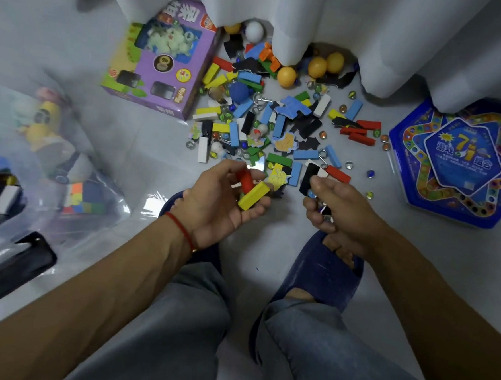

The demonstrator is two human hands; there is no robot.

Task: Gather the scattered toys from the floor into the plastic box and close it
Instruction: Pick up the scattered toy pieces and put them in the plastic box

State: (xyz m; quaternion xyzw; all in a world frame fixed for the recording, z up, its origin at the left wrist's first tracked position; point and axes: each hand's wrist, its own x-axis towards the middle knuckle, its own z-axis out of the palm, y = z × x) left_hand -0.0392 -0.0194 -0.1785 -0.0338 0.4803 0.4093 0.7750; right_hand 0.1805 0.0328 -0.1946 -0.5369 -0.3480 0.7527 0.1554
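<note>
while the pile (277, 123) of blocks, marbles and puzzle pieces lies in the upper middle of the frame, partly under the curtain (314, 22), both hands work at its near edge. the left hand (222, 199) has its fingers curled around a yellow block (253, 195) and a red block (245, 180) - it is holding them in the palm. the right hand (334, 207) is clenched around several small things, marbles as it seems, and its thumb and finger pinch a black piece (308, 177) at the edge of the pile.

the box (51, 176), clear plastic, stands at the left of the frame, well apart from the pile, already with toys inside: a yellow figure, a colour cube. a dark part at the lower left may be its lid or a handle; i cannot tell which.

so the step in hand is the gathering, and it looks early - most toys are on the floor yet. both hands seem nearly full, so i judge the next move is to carry them left over the box and let the pieces fall in. marbles can slip out on the way, so the fist must be kept tight. a purple carton (160, 62) and a blue game board (458, 163) lie beside the pile.
</note>
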